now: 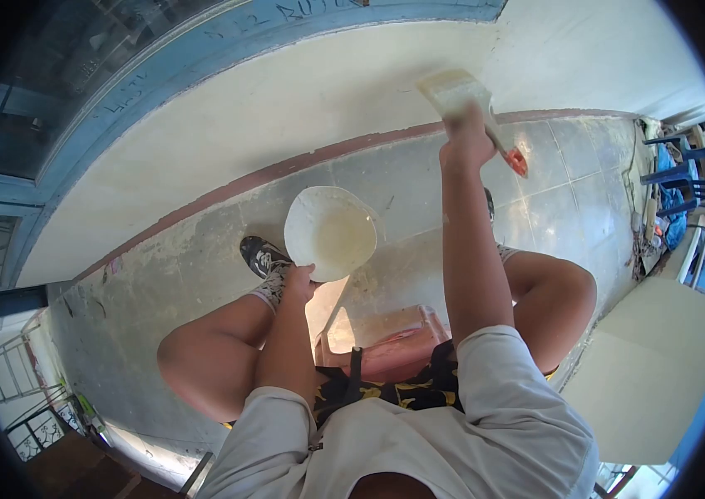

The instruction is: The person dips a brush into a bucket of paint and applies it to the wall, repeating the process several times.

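Observation:
My left hand (301, 281) grips the lower rim of a round white bowl (307, 229), which holds a pale, cream-coloured substance (342, 237). Up by the wall, my right hand (467, 137) is closed round a wide paint brush (455, 90) with pale bristles and a red-tipped handle (517, 161). The bristle end is at the white wall (327, 91), slightly blurred; whether it touches the surface cannot be told. The bowl is held above the grey floor, left of my right forearm.
A reddish plastic stool (398, 345) is beneath me, between my legs. Dark chairs (689, 179) and debris lie at the right, near a pale board (648, 366). A blue window frame (194, 58) runs above the wall. Grey tiles (564, 158) cover the floor.

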A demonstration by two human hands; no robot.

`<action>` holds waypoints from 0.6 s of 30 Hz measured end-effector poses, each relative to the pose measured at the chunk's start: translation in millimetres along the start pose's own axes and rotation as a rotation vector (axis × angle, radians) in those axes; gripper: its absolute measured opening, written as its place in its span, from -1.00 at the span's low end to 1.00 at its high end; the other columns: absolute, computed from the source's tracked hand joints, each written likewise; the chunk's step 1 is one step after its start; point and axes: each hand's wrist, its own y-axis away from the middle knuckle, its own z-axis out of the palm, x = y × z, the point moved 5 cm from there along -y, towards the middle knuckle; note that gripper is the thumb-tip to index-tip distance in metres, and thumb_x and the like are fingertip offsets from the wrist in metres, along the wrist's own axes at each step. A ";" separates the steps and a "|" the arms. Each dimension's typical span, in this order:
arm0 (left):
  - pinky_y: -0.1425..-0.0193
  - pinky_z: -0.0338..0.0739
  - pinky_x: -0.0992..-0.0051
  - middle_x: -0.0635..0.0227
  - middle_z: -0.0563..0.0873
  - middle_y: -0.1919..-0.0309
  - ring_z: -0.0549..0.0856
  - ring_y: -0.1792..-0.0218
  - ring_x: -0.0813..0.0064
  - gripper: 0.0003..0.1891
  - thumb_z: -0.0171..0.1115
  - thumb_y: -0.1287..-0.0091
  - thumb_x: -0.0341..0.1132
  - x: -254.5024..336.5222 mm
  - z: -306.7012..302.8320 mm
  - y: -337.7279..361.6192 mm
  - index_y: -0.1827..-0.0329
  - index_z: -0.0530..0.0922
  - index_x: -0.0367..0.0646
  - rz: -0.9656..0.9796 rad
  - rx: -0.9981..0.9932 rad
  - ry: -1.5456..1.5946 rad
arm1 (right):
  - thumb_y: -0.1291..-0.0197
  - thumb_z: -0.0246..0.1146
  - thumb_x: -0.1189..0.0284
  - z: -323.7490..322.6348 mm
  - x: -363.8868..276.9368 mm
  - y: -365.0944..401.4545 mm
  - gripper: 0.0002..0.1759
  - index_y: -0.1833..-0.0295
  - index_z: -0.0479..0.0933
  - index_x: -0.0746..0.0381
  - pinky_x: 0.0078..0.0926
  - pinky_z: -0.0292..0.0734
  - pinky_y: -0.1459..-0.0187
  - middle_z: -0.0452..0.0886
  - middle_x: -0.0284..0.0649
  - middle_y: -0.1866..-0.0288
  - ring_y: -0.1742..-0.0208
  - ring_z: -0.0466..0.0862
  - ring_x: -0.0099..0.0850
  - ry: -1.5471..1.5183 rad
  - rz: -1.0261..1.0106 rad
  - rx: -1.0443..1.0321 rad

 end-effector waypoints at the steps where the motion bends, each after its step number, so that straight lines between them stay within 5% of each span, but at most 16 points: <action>1: -0.12 0.54 -0.11 0.03 0.40 -0.23 0.49 -0.17 -0.02 -0.53 -0.04 -0.33 -0.57 -1.5 3.2 1.7 -0.32 0.23 -0.18 0.041 -0.011 -0.057 | -0.13 0.20 0.63 -16.2 6.3 4.9 -0.51 -0.21 0.33 0.38 -0.35 0.73 0.27 0.51 -0.04 -0.06 0.09 0.64 -0.26 0.074 0.052 0.073; 7: -0.09 0.56 -0.10 0.08 0.43 -0.21 0.52 -0.14 0.01 -0.53 -0.02 -0.31 -0.57 -23.9 32.2 8.1 -0.31 0.26 -0.14 0.011 -0.061 -0.108 | -0.12 0.25 0.60 -69.1 38.8 24.8 -0.52 -0.16 0.33 0.46 -0.28 0.74 0.20 0.50 -0.01 -0.08 0.04 0.64 -0.20 0.263 0.132 0.064; 13: -0.01 0.60 -0.03 0.11 0.50 -0.16 0.58 -0.09 0.08 -0.54 0.02 -0.32 -0.54 -24.3 105.3 25.3 -0.30 0.29 -0.12 -0.005 -0.129 -0.306 | -0.14 0.23 0.59 -99.2 -11.3 47.8 -0.44 -0.29 0.33 0.41 -0.38 0.71 0.22 0.54 -0.07 -0.05 0.08 0.65 -0.32 0.353 0.186 -0.081; 18: -0.01 0.58 0.05 0.15 0.55 -0.11 0.61 -0.05 0.12 -0.56 0.05 -0.32 -0.52 -42.2 156.3 10.7 -0.28 0.32 -0.12 0.013 -0.230 -0.469 | -0.13 0.26 0.55 -184.2 -38.6 39.6 -0.49 -0.24 0.44 0.33 -0.51 0.64 0.22 0.61 -0.16 0.03 0.12 0.64 -0.45 0.749 0.178 -0.223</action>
